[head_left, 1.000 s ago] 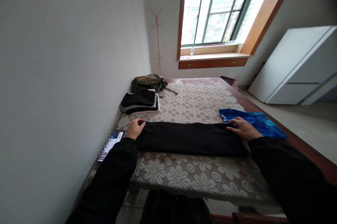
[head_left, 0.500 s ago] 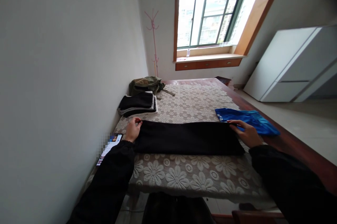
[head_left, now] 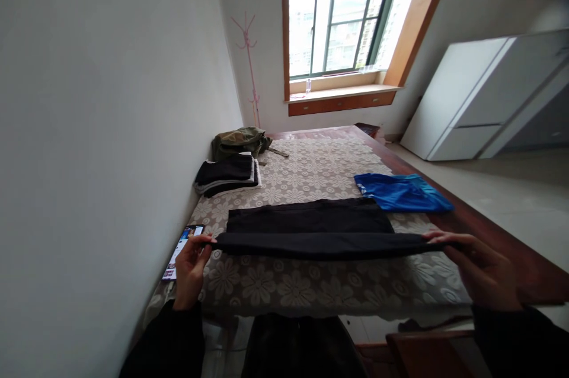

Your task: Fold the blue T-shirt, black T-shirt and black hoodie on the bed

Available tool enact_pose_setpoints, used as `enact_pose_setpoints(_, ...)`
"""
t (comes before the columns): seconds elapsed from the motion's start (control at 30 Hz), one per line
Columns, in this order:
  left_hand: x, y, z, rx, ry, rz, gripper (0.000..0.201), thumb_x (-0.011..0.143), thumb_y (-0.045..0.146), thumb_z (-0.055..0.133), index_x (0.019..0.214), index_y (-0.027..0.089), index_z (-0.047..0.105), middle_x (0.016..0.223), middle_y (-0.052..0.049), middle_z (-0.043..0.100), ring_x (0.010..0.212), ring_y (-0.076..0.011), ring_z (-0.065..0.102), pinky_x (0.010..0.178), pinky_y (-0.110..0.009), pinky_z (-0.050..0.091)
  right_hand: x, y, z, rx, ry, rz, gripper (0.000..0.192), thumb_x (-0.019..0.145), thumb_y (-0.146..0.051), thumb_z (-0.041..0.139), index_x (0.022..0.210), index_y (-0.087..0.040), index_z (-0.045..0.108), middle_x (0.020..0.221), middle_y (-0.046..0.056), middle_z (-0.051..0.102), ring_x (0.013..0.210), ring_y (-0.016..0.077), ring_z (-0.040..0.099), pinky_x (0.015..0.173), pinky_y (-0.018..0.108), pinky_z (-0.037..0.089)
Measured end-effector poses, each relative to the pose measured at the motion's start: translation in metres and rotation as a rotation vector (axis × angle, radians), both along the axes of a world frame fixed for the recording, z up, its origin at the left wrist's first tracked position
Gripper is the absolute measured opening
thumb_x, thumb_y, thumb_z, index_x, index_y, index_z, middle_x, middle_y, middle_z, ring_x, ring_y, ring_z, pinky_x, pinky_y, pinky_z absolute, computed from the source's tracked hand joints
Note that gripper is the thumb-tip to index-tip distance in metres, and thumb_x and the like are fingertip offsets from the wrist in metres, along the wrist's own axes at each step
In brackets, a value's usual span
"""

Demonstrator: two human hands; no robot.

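Note:
A long black garment (head_left: 311, 230) lies across the flower-patterned tablecloth (head_left: 320, 170). My left hand (head_left: 190, 268) pinches its left end and my right hand (head_left: 478, 262) pinches its right end. The near edge is lifted off the table and stretched taut between both hands, while the far part still rests flat on the cloth.
A phone (head_left: 182, 243) with a lit screen lies by my left hand near the wall. Folded dark clothes (head_left: 227, 173) and an olive bundle (head_left: 237, 140) sit at the far left. A blue garment (head_left: 402, 191) lies at the right. A white cabinet (head_left: 484, 99) stands beyond.
Both hands took hold of the garment's ends at its far edge, lifted that edge and pulled it toward me. My hands are now nearer the table's front edge.

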State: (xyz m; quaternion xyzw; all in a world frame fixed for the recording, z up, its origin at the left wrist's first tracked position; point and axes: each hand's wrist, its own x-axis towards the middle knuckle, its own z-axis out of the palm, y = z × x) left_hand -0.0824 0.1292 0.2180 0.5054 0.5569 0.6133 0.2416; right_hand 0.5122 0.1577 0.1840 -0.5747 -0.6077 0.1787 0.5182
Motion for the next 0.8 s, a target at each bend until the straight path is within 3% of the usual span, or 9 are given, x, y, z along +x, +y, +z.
enact_pose_setpoints(0.1,0.008,-0.037,-0.011,0.027,0.022,0.06,0.023,0.087,0.047,0.074,0.094,0.025,0.071,0.097,-0.005,0.075,0.118,-0.0287,0.068,0.108,-0.039,0.05,0.006,-0.032,-0.008,-0.069,0.057,0.063,0.029,0.083,-0.059,0.072,0.086,-0.03,0.075,0.091,0.006,0.077,0.092,0.0342,0.074,0.081,0.044,0.062)
enact_pose_setpoints(0.2,0.014,-0.068,-0.024,-0.014,0.069,0.085,0.024,0.086,0.052,0.071,0.086,0.028,0.073,0.086,-0.005,0.075,0.111,-0.0314,0.071,0.101,-0.041,0.055,0.006,-0.048,-0.014,-0.275,-0.015,0.146,0.043,0.086,-0.067,0.065,0.081,-0.025,0.076,0.066,0.004,0.068,0.062,0.0249,0.065,0.057,0.036,0.056)
enact_pose_setpoints(0.33,0.008,-0.074,-0.024,-0.126,0.123,-0.006,0.041,0.091,0.062,0.058,0.077,0.026,0.072,0.053,-0.001,0.059,0.071,-0.027,0.07,0.08,-0.041,0.06,-0.006,-0.033,-0.007,-0.379,-0.132,0.176,0.048,0.088,-0.07,0.06,0.086,-0.025,0.077,0.067,0.004,0.069,0.061,0.0232,0.062,0.056,0.034,0.053)
enact_pose_setpoints(0.43,-0.002,-0.039,-0.011,-0.238,0.23,-0.038,0.043,0.091,0.062,0.056,0.078,0.025,0.072,0.058,0.0,0.064,0.059,-0.0216,0.065,0.068,-0.035,0.058,-0.014,0.001,0.004,-0.396,-0.261,0.23,0.044,0.089,-0.066,0.058,0.093,-0.027,0.077,0.081,0.005,0.075,0.071,0.0245,0.067,0.065,0.034,0.055)
enact_pose_setpoints(0.53,-0.009,0.016,-0.004,-0.372,0.413,-0.083,0.036,0.083,0.058,0.063,0.087,0.024,0.074,0.087,-0.006,0.078,0.081,-0.0266,0.074,0.08,-0.039,0.06,-0.019,0.041,0.004,-0.418,-0.406,0.252,0.038,0.086,-0.06,0.058,0.095,-0.028,0.075,0.084,0.005,0.076,0.076,0.0263,0.07,0.072,0.037,0.057)
enact_pose_setpoints(0.67,-0.012,0.076,-0.014,-0.421,0.62,-0.107,0.042,0.075,0.049,0.067,0.106,0.022,0.076,0.112,-0.013,0.079,0.097,-0.0321,0.073,0.097,-0.049,0.055,-0.022,0.084,-0.012,-0.304,-0.469,0.043,0.04,0.078,-0.056,0.058,0.102,-0.026,0.07,0.101,0.011,0.076,0.092,0.0314,0.073,0.086,0.043,0.058)
enact_pose_setpoints(0.8,-0.012,0.103,-0.026,-0.383,0.597,-0.159,0.038,0.077,0.044,0.067,0.107,0.023,0.077,0.117,-0.012,0.078,0.11,-0.0323,0.071,0.106,-0.05,0.051,-0.023,0.104,-0.023,-0.311,-0.395,0.035,0.044,0.074,-0.055,0.063,0.11,-0.03,0.066,0.105,0.009,0.077,0.092,0.0307,0.075,0.086,0.042,0.059)
